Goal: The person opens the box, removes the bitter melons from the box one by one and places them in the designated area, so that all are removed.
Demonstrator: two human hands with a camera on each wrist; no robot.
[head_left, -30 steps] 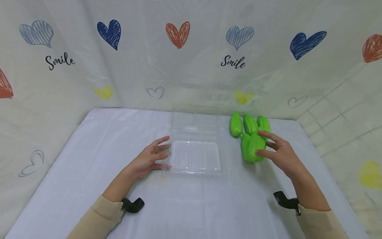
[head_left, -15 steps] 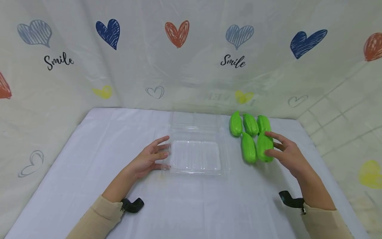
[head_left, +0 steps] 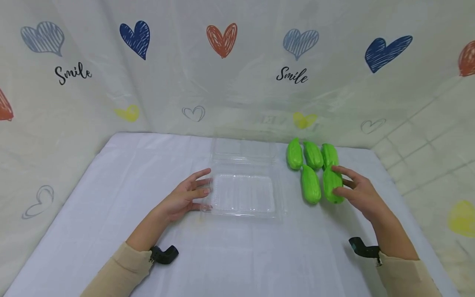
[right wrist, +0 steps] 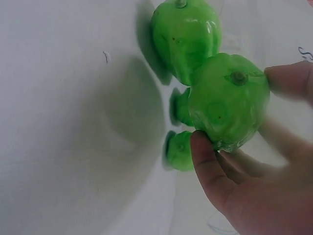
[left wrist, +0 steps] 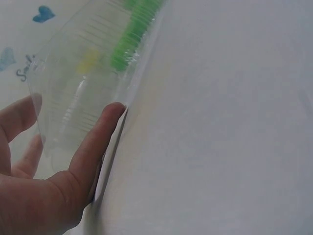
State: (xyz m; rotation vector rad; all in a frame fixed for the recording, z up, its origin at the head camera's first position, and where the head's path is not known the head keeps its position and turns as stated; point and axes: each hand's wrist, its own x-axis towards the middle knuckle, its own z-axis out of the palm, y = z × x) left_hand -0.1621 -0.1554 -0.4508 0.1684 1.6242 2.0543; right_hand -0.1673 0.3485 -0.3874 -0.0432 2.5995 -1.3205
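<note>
A green ridged vegetable (head_left: 331, 187), glossy and elongated with a short stem, is in my right hand (head_left: 361, 196). Thumb and fingers hold it from opposite sides in the right wrist view, with its shadow apart from it on the cloth. Just left of it lies a similar green vegetable (head_left: 311, 185); three more (head_left: 295, 154) form a row behind. My left hand (head_left: 185, 197) touches the left edge of a clear plastic container (head_left: 243, 194), fingers spread and fairly straight. The container is empty, its hinged lid (head_left: 243, 149) laid back behind it.
A white cloth (head_left: 230, 255) covers the table. Behind it hangs a pale curtain (head_left: 245, 82) printed with hearts and "Smile". Black wrist cameras (head_left: 165, 255) sit at both sleeves.
My right hand has moved right with its green vegetable, which separated from the one beside it, then shifted slightly further. My left hand and the container have stayed in place.
</note>
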